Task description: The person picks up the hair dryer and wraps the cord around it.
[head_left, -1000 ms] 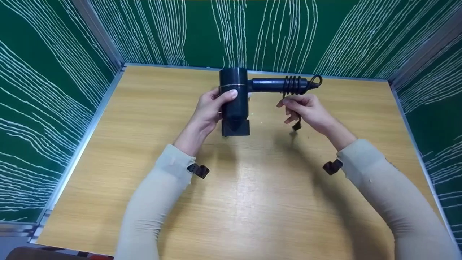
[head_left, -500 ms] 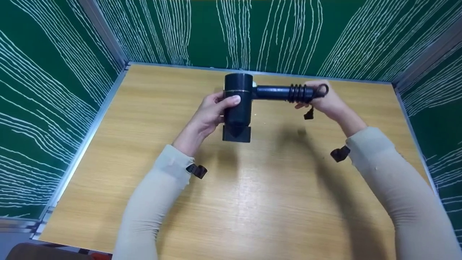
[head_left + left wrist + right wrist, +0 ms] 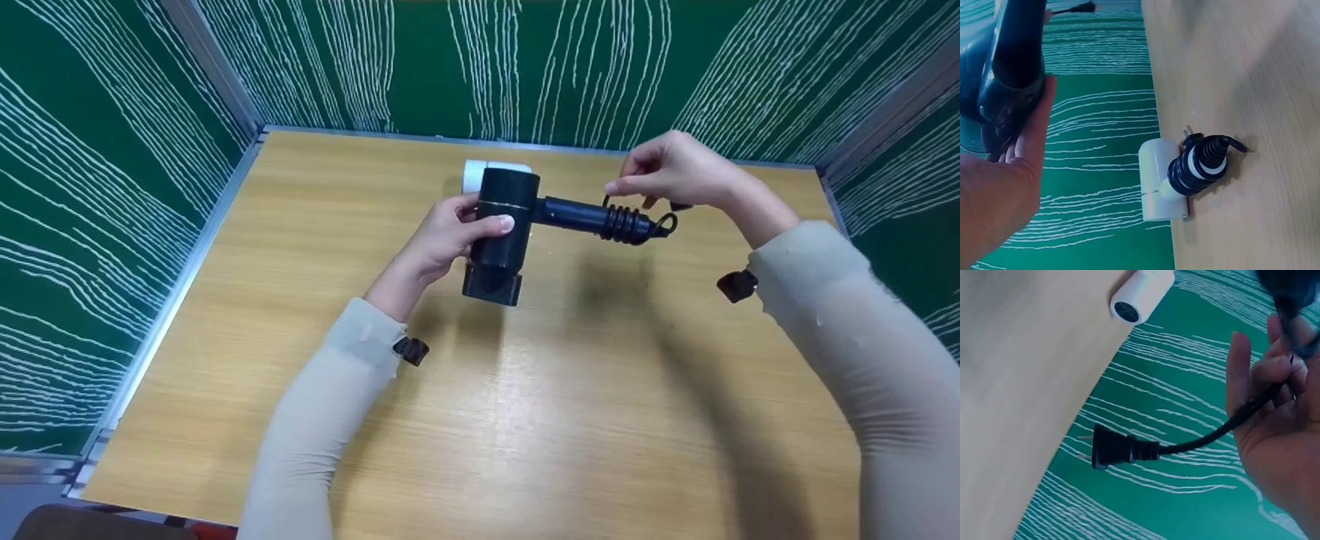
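Note:
My left hand grips the barrel of a black hair dryer, thumb across its front, above the table. The dryer's handle points right and tilts slightly downward. Several turns of its black cord circle the handle's end. On the far side of the handle, my right hand pinches the cord's free end. A two-pin plug dangles from that end in the right wrist view. Behind the black dryer lies a white hair dryer, its own black cord coiled round its handle.
The wooden table is bounded by metal edging and green panels with white wavy lines at the back and sides. A dark rounded object shows beyond the table's front left corner.
My right hand has carried the cord end from the handle's near side round to its far side. The black dryer has shifted slightly nearer and tilted, uncovering part of the white one.

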Demonstrator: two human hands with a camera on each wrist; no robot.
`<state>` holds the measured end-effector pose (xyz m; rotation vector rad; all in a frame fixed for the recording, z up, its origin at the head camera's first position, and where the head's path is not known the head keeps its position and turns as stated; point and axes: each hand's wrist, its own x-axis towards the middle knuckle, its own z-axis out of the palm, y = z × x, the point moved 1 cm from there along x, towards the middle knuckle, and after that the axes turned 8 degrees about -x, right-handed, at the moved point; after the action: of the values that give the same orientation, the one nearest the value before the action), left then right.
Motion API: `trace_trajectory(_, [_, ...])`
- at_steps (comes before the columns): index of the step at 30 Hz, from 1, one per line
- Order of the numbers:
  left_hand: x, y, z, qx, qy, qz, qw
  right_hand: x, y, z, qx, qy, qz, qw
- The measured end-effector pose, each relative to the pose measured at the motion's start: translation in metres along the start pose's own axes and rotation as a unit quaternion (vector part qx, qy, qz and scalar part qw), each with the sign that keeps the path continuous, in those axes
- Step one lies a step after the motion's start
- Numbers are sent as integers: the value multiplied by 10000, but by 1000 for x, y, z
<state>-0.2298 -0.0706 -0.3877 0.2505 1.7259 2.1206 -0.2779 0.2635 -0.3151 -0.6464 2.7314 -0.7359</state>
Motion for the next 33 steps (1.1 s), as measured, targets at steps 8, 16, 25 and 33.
trace_trajectory(8, [6, -3, 2, 35, 373, 87, 9993, -6, -32, -6, -941, 71, -403, 9947])
trace_trajectory(16, [12, -7, 2, -165, 988, 175, 9948, -19, -42, -3, -957, 261, -516, 9937])
trace_trajectory(25, [16, -7, 7, -567, 1365, 486, 9878, -29, -30, 38, 871, 985, -327, 9908])
trace_trajectory(33, [17, -7, 12, -754, 1457, 531, 9850, -30, -20, 89, 3372, 1294, -421, 9316])
